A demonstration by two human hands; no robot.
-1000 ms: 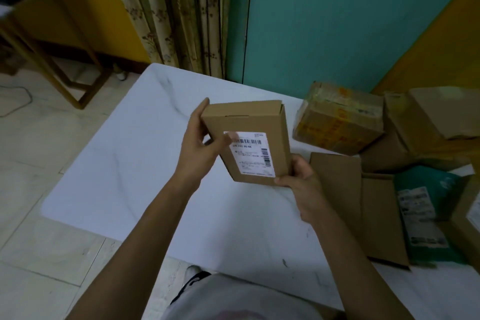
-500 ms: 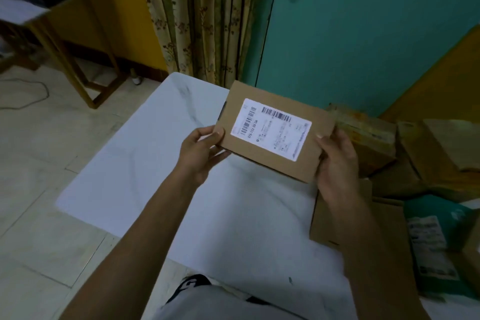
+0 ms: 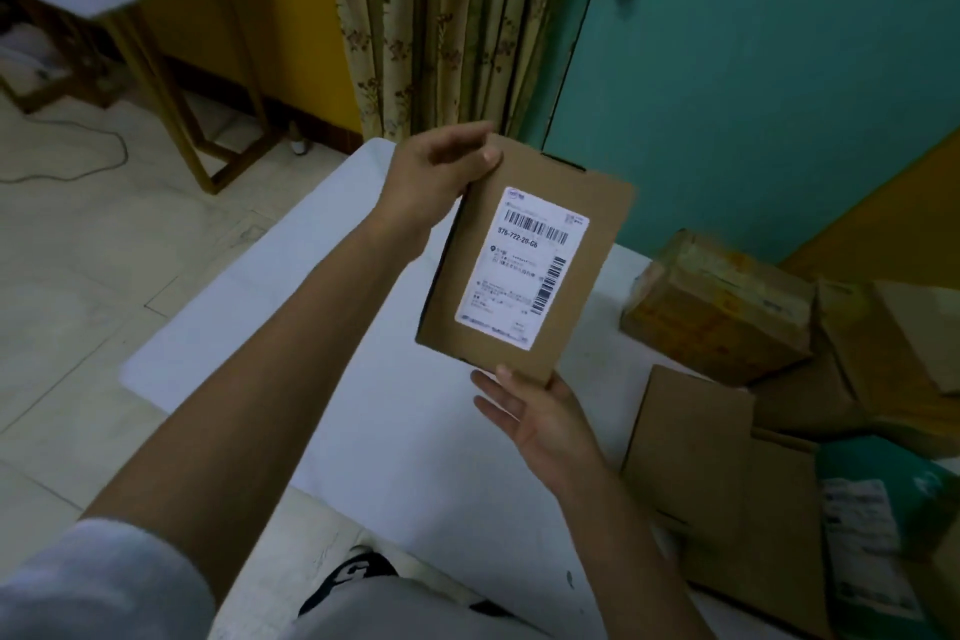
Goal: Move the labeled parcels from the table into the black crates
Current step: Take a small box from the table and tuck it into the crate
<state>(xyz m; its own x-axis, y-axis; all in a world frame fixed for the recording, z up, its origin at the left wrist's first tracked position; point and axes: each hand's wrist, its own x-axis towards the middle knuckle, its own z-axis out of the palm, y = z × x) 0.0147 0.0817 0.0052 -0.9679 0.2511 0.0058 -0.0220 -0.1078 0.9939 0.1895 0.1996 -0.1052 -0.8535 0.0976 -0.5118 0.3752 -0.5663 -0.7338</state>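
Observation:
A flat brown cardboard parcel (image 3: 582, 218) with a white barcode label facing me is held upright above the white table (image 3: 291, 307). My left hand (image 3: 436, 177) grips its top left corner, thumb on the front face. My right hand (image 3: 535, 411) supports its bottom edge from below, thumb touching the lower corner and fingers nearly straight. More parcels lie at the table's right: a taped brown box (image 3: 722, 307), flat cardboard parcels (image 3: 727, 473) and a green mailer bag (image 3: 883, 509) with a label. No black crate is in view.
A teal door (image 3: 753, 68) and a floral curtain (image 3: 441, 26) stand behind the table. A wooden-legged table (image 3: 156, 83) stands on the tiled floor at the left, with a cable beside it. My knees and shoe show below the table's near edge.
The parcel has turned from lying sideways to standing upright. My left hand moved up to its top corner and my right hand dropped under its bottom edge. The view shifted right.

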